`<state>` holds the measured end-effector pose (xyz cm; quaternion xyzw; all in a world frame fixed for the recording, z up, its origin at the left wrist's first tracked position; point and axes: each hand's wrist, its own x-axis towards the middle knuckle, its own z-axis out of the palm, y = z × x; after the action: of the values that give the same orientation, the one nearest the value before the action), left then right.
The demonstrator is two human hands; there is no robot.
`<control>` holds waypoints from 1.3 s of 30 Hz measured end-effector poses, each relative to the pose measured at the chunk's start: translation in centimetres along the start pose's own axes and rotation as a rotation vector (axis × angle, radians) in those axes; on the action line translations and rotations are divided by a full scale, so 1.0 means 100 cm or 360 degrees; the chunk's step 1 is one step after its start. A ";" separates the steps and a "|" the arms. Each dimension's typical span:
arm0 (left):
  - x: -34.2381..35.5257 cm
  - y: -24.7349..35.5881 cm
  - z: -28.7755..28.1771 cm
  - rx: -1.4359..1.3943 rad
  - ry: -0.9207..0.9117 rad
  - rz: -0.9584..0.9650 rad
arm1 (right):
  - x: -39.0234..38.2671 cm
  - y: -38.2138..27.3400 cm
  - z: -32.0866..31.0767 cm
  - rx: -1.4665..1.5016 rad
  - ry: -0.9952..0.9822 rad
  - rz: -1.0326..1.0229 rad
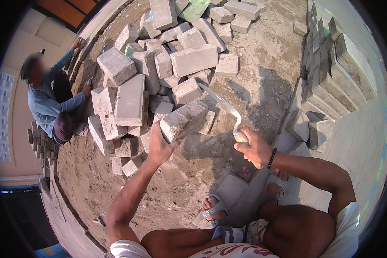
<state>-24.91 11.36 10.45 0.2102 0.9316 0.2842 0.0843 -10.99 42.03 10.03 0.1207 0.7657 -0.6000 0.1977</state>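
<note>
Worker's clothing: white shirt (219,253) with reddish print, lower edge; short white sleeves (347,230), lower corners; black beaded bracelet (271,158) at the right hand (253,148); strapped open-toed sandals (219,206), lower centre.

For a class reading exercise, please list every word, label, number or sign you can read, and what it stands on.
Red print on the white shirt: cut off at the lower edge, no whole word readable.
Trowel in the right hand: no lettering visible.
Grey block in the left hand: no lettering visible.
</note>
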 end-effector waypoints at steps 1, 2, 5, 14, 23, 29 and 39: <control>-0.004 -0.003 0.001 -0.0068 -0.0018 -0.0049 | 0.002 -0.001 0.001 -0.0188 0.0017 -0.0145; -0.008 -0.006 0.002 -0.0138 -0.0035 -0.0100 | 0.000 -0.003 0.002 -0.0271 -0.0047 -0.0133; -0.020 -0.016 0.009 -0.0226 0.0044 -0.0112 | -0.005 -0.034 0.017 -0.0474 -0.0193 -0.0306; -0.019 -0.011 0.009 -0.0265 0.0122 -0.0086 | 0.020 -0.034 0.043 -0.0825 -0.0403 -0.0229; -0.004 0.000 0.007 0.0049 0.0101 0.0024 | 0.024 -0.057 0.023 -0.0657 -0.0262 -0.0279; 0.004 0.011 0.013 0.0042 0.0098 0.0010 | 0.069 -0.025 0.009 -0.0669 -0.0302 0.0230; -0.003 0.007 0.007 -0.0001 0.0059 -0.0062 | 0.056 -0.020 0.029 -0.0815 -0.0286 -0.0286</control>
<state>-24.22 12.08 10.26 0.1865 0.9369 0.2865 0.0726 -16.35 38.42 8.64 -0.0552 0.8794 -0.4106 0.2348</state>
